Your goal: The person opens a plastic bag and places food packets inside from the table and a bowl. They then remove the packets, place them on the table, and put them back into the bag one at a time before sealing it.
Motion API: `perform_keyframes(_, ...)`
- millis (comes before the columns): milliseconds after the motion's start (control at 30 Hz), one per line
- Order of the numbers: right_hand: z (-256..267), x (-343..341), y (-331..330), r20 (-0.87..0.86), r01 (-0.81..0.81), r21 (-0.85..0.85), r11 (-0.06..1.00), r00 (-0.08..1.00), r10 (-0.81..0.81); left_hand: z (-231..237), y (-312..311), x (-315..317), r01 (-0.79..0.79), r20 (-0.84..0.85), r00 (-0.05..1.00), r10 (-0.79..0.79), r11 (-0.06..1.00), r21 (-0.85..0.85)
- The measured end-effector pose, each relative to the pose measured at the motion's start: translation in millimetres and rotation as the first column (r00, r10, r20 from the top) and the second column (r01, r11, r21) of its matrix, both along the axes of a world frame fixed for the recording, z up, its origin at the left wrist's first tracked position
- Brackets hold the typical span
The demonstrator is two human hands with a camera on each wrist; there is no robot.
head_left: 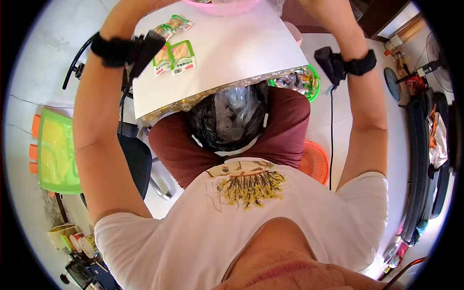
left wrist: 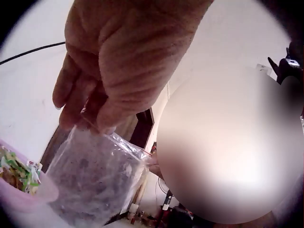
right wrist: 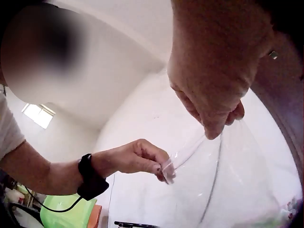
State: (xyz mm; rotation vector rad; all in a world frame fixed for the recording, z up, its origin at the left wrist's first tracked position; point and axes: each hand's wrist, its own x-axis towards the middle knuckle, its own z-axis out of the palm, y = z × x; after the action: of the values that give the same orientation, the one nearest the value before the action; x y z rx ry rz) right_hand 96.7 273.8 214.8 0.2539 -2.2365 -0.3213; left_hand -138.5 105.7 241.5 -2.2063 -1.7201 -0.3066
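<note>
A clear plastic bag point(left wrist: 95, 178) hangs stretched between my two hands, its mouth edge uppermost. My left hand point(left wrist: 128, 61) pinches one side of that edge between thumb and fingertips. The other side is pinched by my right hand point(right wrist: 213, 80), fingers curled in at the top of the bag. In the head view both hands lie mostly beyond the upper edge, and only a bit of the bag shows there. Close by the bag stands a pink basin point(left wrist: 26, 202) with small green-and-white packets point(left wrist: 19, 173) in it.
Several green-edged snack packets point(head_left: 182, 55) lie on the white table point(head_left: 232, 53). Below its near edge, a bin lined with a black bag point(head_left: 205, 121) stands between the person's knees. A green basket point(head_left: 314, 87) of wrappers and an orange basket point(head_left: 314, 162) are at the right.
</note>
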Motion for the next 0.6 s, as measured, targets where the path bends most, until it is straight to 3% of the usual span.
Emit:
perform_keyframes(67, -16.0, 2.2, -17.3, -0.039, 0.067, 0.064, 0.996, 0.997, -0.064, -34.8, -9.6, -18.3, -0.083, -0.111, 0.989, 0.093, 0.992, 0.09)
perform_keyframes(100, -33.0, -0.9, -17.1, -0.038, 0.07, 0.091, 0.993, 0.997, -0.066, -56.3, -13.3, -21.4, -0.009, -0.116, 0.993, 0.027, 0.989, 0.15)
perform_keyframes(167, -80.8, -5.4, -18.5, -0.032, 0.074, 0.144, 0.987, 0.997, -0.07, -92.9, -31.6, 9.9, -0.18, -0.064, 0.981, 0.185, 0.981, 0.078)
perform_keyframes(200, -104.3, -7.6, -23.7, -0.005, 0.058, 0.083, 0.995, 0.998, -0.057, -111.5, -39.0, 23.1, -0.263, -0.044, 0.964, 0.264, 0.964, 0.036)
perform_keyframes(300, -168.3, -15.3, -43.8, 0.093, 0.042, -0.094, 0.995, 0.995, -0.033, -173.4, -49.4, 32.2, -0.213, 0.021, 0.977, 0.212, 0.975, 0.072)
perform_keyframes(367, -200.6, -16.8, -56.6, 0.189, 0.075, -0.196, 0.978, 0.981, -0.037, -204.7, -56.1, 38.0, -0.249, 0.066, 0.966, 0.249, 0.968, -0.002)
perform_keyframes(500, -234.2, -22.8, -69.3, 0.19, 0.042, -0.308, 0.951, 0.982, 0.018, -240.9, -64.6, 38.6, -0.281, 0.176, 0.941, 0.289, 0.957, -0.07)
perform_keyframes(600, -242.5, -35.2, -71.4, 0.05, 0.038, -0.502, 0.864, 0.999, -0.015, -247.8, -67.7, 37.5, -0.295, 0.205, 0.933, 0.297, 0.955, -0.038)
